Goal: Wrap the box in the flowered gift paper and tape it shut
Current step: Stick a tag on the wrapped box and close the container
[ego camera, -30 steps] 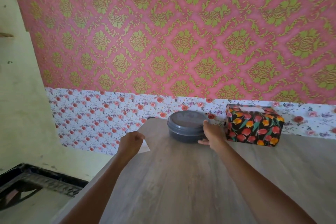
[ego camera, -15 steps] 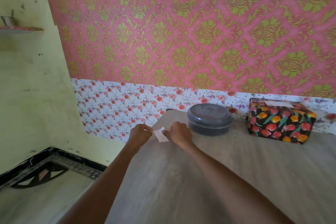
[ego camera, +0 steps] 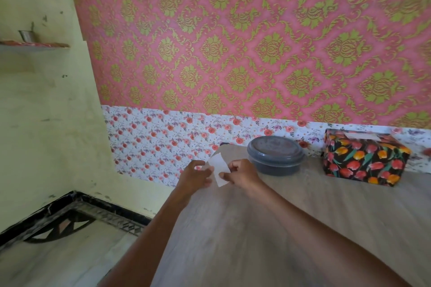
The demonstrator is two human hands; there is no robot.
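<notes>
The box (ego camera: 365, 158), covered in black paper printed with red and orange tulips, stands at the back right of the wooden table (ego camera: 268, 228), with a pale strip on its top. Both my hands are well to its left, near the table's far left corner. My left hand (ego camera: 194, 176) and my right hand (ego camera: 241, 173) pinch a small white strip, a piece of tape or its backing (ego camera: 219, 169), between them, held just above the table.
A round grey lidded container (ego camera: 276, 155) stands between my hands and the box. The table's left edge drops to a tiled floor (ego camera: 58, 240). A patterned wall rises right behind the table. A small shelf (ego camera: 35, 44) hangs on the left wall.
My right hand left the grey container and came left to meet my left hand on the white strip. The view has swung to the left.
</notes>
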